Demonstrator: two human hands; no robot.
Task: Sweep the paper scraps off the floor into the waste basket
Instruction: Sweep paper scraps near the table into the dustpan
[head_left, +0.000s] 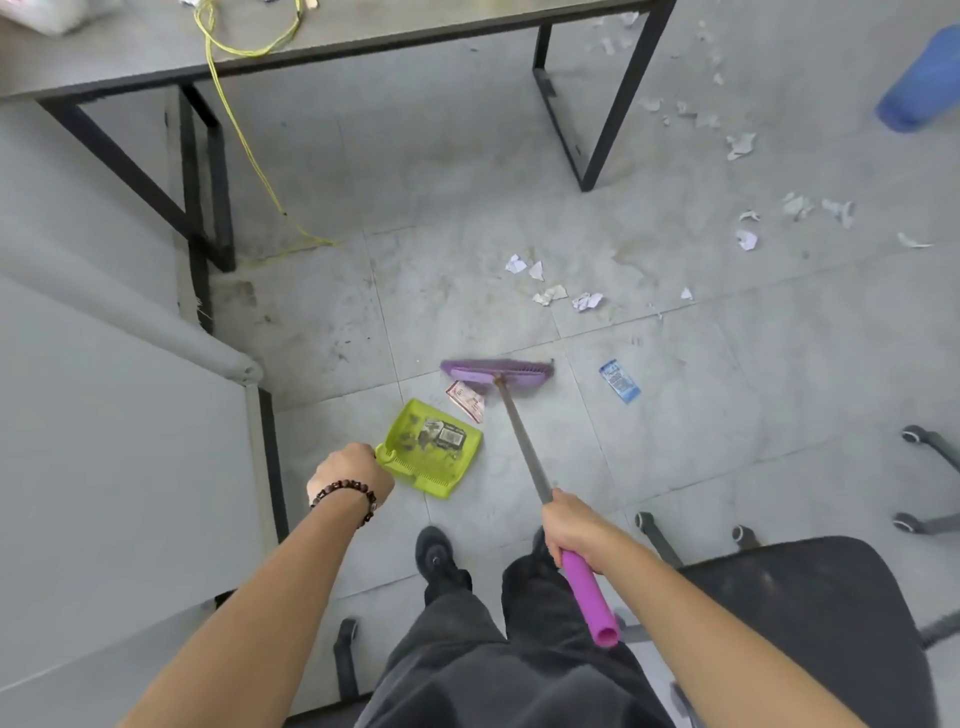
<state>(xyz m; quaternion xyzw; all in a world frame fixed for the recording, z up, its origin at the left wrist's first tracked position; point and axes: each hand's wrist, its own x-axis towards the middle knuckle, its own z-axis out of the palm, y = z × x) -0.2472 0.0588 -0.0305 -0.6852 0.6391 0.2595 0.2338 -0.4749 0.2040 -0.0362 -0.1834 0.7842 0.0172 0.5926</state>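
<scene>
Floor (675, 415): scraps (587, 300) beyond broom grip (571, 530).

Under us we see a grey tiled floor (675, 415), stained dark near the table legs. On it rests our green dustpan (431, 449), a red-printed slip (466, 401) just beyond its lip and the purple broom head (496, 370) touching that slip. A blue packet (619, 381) lies to the right. White paper scraps (587, 300) scatter farther out, trailing toward a blue basket (922, 83).
</scene>
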